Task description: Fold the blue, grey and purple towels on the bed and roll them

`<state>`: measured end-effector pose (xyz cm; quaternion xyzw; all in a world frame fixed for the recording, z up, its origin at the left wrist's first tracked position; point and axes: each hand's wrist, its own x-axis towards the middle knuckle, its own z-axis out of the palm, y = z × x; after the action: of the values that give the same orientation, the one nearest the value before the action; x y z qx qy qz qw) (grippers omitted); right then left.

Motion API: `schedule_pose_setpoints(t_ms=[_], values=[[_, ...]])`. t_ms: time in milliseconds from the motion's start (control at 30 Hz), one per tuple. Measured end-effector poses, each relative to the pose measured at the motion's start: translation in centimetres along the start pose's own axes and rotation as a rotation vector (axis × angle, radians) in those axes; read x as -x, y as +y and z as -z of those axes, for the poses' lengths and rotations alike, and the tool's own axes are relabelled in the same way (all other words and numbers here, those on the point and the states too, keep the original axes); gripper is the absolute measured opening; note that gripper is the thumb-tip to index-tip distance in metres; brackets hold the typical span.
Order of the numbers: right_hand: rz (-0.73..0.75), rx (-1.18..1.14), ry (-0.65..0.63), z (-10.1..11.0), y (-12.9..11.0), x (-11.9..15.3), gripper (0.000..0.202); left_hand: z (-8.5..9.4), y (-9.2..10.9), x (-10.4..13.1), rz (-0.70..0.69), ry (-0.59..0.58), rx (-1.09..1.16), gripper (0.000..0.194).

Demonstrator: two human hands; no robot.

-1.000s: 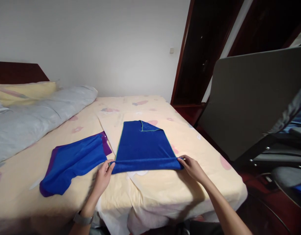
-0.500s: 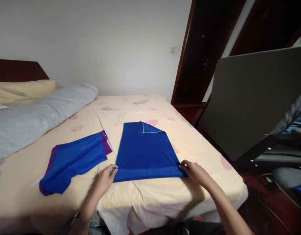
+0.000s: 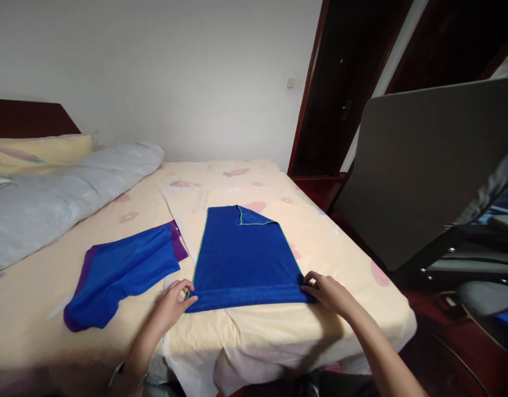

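Observation:
A dark blue towel [image 3: 241, 253] with thin green edging lies spread on the bed. Its near edge is turned over into a narrow band, and its far right corner is flipped back on top. My left hand [image 3: 174, 302] curls its thumb and finger around the left end of the band. At the band's right end, my right hand [image 3: 326, 292] pinches the fabric between thumb and fingers. Left of my left hand rests a crumpled blue cloth [image 3: 129, 275], lying over a purple piece [image 3: 179, 248] that peeks out at its edges.
A pale yellow printed sheet [image 3: 245, 342] covers the bed. A rolled grey quilt [image 3: 80, 187] and a yellow pillow [image 3: 42, 154] lie at the left. Beyond the bed's right edge stands a large dark grey panel [image 3: 431, 165], near dark doors [image 3: 332, 99].
My left hand has shifted slightly left and nearer, its thumb and finger looser around the towel's end. The folded band looks a little wider. My right hand has barely moved.

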<state>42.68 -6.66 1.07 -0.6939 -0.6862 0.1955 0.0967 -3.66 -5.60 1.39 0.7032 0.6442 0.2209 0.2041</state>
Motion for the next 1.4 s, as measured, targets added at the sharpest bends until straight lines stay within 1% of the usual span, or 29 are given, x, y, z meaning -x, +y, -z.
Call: schedule_pose_setpoints(t_ms=[100,167,267,333,400,467,533,600,633,700,767,833,933,1100,1200,1267,1400], values=[[-0.011,0.022,0.028,0.1,-0.1,0.2,0.020,0.6,-0.2,0.1,-0.130,-0.027,0.012,0.020],[0.018,0.039,0.059,0.2,0.0,0.2,0.020,1.3,-0.5,0.2,-0.183,-0.020,0.000,0.019],[0.141,0.110,0.162,0.5,0.0,0.3,0.020,2.0,-0.7,0.4,-0.273,0.021,-0.078,0.018],[0.246,0.130,0.247,0.5,-0.6,0.3,0.022,1.8,-0.1,0.6,-0.349,0.088,-0.140,0.020],[0.341,0.092,0.313,0.0,-2.1,0.4,0.029,0.8,1.1,0.9,-0.436,0.154,-0.202,0.026],[0.428,0.054,0.344,-1.1,-4.4,0.7,0.036,-0.9,2.8,1.2,-0.550,0.156,-0.288,0.031],[0.537,0.060,0.325,-2.8,-6.8,1.1,0.041,-2.9,4.6,1.4,-0.676,0.104,-0.373,0.041],[0.643,0.088,0.280,-4.7,-8.9,1.5,0.047,-4.6,5.8,1.5,-0.764,0.058,-0.422,0.050],[0.680,0.105,0.255,-5.6,-9.6,1.7,0.050,-5.2,6.0,1.5,-0.781,0.045,-0.431,0.053],[0.713,0.139,0.207,-6.9,-10.2,1.9,0.052,-5.7,5.9,1.5,-0.771,0.013,-0.432,0.057],[0.712,0.162,0.175,-7.5,-10.0,1.8,0.052,-5.5,5.1,1.4,-0.750,-0.033,-0.417,0.058],[0.700,0.165,0.153,-7.4,-9.3,1.8,0.053,-5.0,4.2,1.4,-0.748,-0.082,-0.403,0.058],[0.668,0.148,0.120,-6.3,-8.1,1.8,0.052,-4.3,3.3,1.4,-0.740,-0.142,-0.401,0.057],[0.645,0.086,0.039,-4.6,-6.8,2.0,0.053,-3.7,3.0,1.3,-0.695,-0.207,-0.388,0.055],[0.658,0.046,0.013,-3.9,-5.8,1.9,0.059,-3.1,2.5,1.2,-0.673,-0.191,-0.341,0.054],[0.647,0.056,0.029,-3.4,-4.7,1.7,0.064,-2.6,1.9,1.2,-0.655,-0.151,-0.322,0.052],[0.573,0.185,0.164,-2.7,-3.1,1.4,0.066,-1.7,0.9,1.3,-0.628,-0.032,-0.335,0.056]])
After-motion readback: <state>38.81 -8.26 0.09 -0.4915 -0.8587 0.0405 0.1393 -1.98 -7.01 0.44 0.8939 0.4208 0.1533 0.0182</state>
